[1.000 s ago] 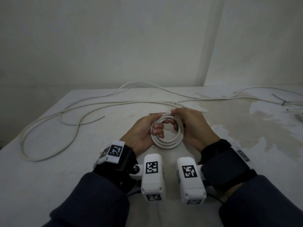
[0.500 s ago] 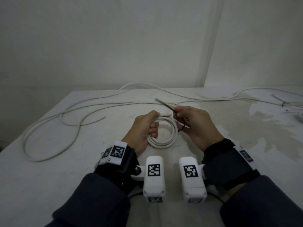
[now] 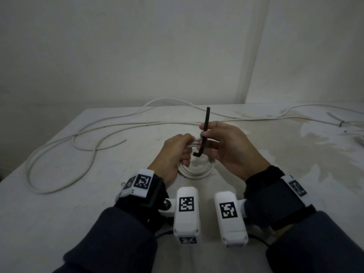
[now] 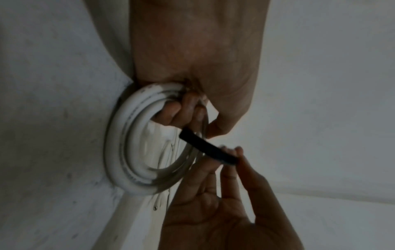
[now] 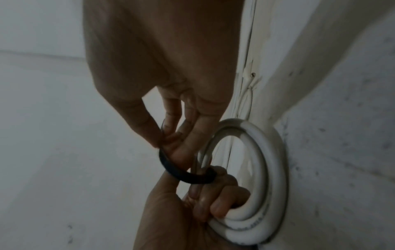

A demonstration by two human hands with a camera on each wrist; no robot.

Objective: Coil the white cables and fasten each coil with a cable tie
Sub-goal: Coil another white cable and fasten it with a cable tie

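Upright, black tie [image 3: 204,133] in right grip [image 3: 228,146], beside left-held coil [image 3: 194,171]

Left hand [image 4: 196,55] grips white coil [image 4: 119,152] — right hand [image 4: 224,211] pinches black tie [image 4: 205,147].

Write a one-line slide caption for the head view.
Left hand grips the white cable coil while the right hand pinches a black cable tie against it.

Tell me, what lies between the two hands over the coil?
In the head view, the black cable tie stands between left hand and right hand, crossing the white coil.
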